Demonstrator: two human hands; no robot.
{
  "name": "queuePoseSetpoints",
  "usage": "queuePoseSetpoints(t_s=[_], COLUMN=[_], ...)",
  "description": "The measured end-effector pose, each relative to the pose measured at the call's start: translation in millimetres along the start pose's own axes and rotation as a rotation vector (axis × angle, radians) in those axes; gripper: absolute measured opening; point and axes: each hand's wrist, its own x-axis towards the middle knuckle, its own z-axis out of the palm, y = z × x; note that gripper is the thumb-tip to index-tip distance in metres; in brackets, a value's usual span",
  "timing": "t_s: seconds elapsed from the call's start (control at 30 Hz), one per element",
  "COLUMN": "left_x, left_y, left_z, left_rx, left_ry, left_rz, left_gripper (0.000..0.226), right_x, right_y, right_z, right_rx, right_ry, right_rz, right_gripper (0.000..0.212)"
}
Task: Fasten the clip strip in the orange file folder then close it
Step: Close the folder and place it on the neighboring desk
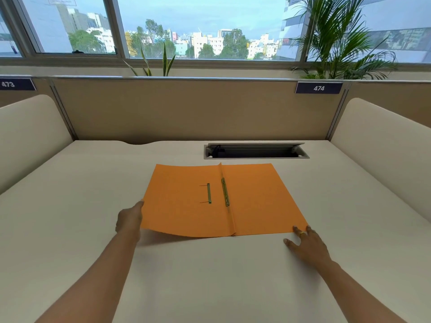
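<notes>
Now holding the orange file folder (256, 197) open at frame centre: left hand (129, 220) pinching its lifted left edge, right hand (307, 244) spread flat at its lower right corner; clip strip (209, 193) loose on left flap.

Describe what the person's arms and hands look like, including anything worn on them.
Both forearms are bare as far as the picture shows, with no sleeves, watch or bracelets in view. The left hand wears nothing that can be seen. The right hand has a gold-coloured ring on one finger. No gloves on either hand.
</notes>
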Motion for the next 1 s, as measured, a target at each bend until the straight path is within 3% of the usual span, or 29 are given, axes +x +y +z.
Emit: queuePoseSetpoints(t_s=[0.17, 0.4, 0.53, 0.77, 1.0], left_x=[-24.8, -68.9, -102.4, -141.9, -146.3], left_y=[47.3, 93.1, 106.5, 105.1, 79.5], left_z=[12.1, 32.6, 45.7, 68.1, 86.8], left_rx=[-0.13, -0.19, -0.219, -0.223, -0.111], left_ry=[-0.005, -0.22, -0.362, -0.594, -0.723], left_rz=[0.118, 0.304, 0.376, 0.451, 0.475], left_gripper=[0.048, 0.047, 0.06, 0.057, 0.064], right_x=[-3.2, -12.7, -24.7, -56.4, -54.1], right_y=[-26.9, -88.9, -131.3, -190.8, -194.9], right_z=[-7.1, -14.9, -39.2, -95.6, -108.8], right_rx=[-0.08, -0.009, 0.14, 0.475, 0.384], right_ry=[-0.062, -0.015, 0.071, 0.323, 0.338], right_rz=[0.013, -0.216, -0.427, -0.779, -0.799], right_gripper=[0.066, 0.069, 0.066, 0.058, 0.052])
